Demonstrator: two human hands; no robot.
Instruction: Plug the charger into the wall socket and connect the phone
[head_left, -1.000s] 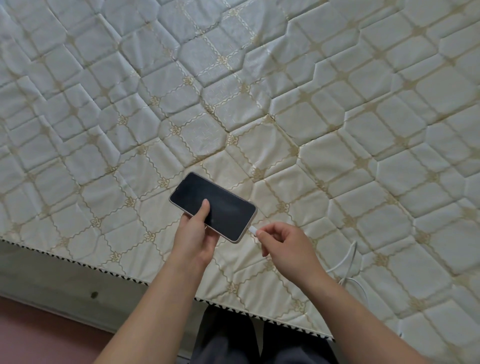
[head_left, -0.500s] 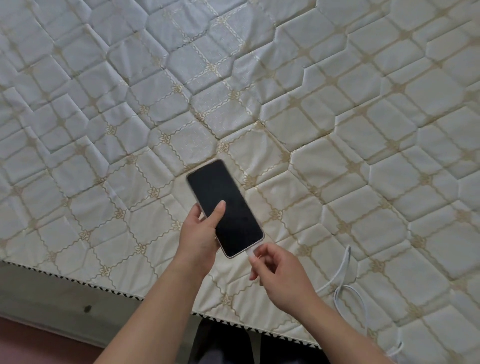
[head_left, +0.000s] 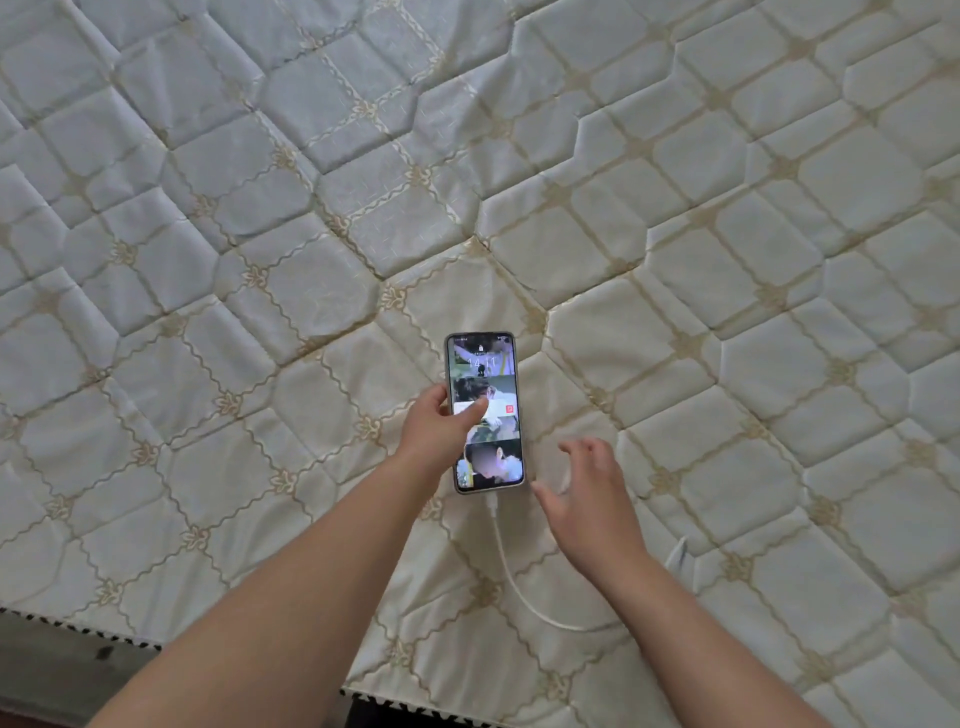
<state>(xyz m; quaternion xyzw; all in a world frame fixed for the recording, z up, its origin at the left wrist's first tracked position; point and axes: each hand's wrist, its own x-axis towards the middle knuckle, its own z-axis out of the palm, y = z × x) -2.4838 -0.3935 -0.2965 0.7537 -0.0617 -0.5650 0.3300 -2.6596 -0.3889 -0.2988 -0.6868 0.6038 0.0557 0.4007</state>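
Observation:
The phone lies lengthwise over the quilted mattress, its screen lit with a lock screen. My left hand grips it by the left edge, thumb across the glass. A white charging cable is plugged into the phone's near end and curves right, passing under my right forearm. My right hand hovers just right of the phone's near corner, fingers spread, holding nothing. The wall socket and charger plug are out of view.
The cream quilted mattress fills nearly the whole view. Its trimmed front edge runs along the lower left, with grey floor below it. Another loop of white cable shows right of my right wrist.
The phone turned to point straight away from me and its screen lit up. My right hand let go of the cable plug, which now sits in the phone, and opened.

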